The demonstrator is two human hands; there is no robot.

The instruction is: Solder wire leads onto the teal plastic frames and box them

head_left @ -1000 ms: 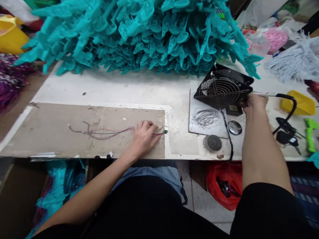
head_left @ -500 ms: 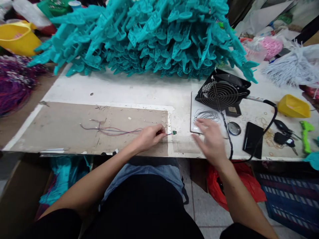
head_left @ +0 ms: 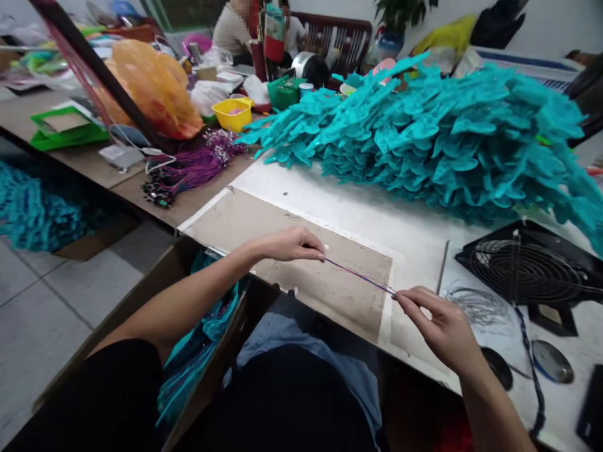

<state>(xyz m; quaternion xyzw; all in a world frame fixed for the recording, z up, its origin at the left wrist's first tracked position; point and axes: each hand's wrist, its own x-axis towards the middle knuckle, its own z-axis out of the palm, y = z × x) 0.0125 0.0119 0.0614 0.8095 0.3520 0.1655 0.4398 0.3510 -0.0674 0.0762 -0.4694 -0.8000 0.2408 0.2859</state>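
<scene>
A thin bundle of red and blue wires is stretched between my two hands above the brown board. My left hand pinches one end between thumb and fingertips. At the other end, my right hand closes thumb and finger on the wires. The small green circuit board that was at one end does not show, and my right fingers may cover it. A heap of similar purple-red wire sets lies on the table to the left.
Teal plastic pieces are piled across the back of the table. At right stand a black fan and a round tin. Yellow scoop and orange bag are at back left. Another person sits beyond.
My right hand, empty before, has taken hold of one end of the wires. The wires have been lifted off the board and pulled straight. The view has swung left.
</scene>
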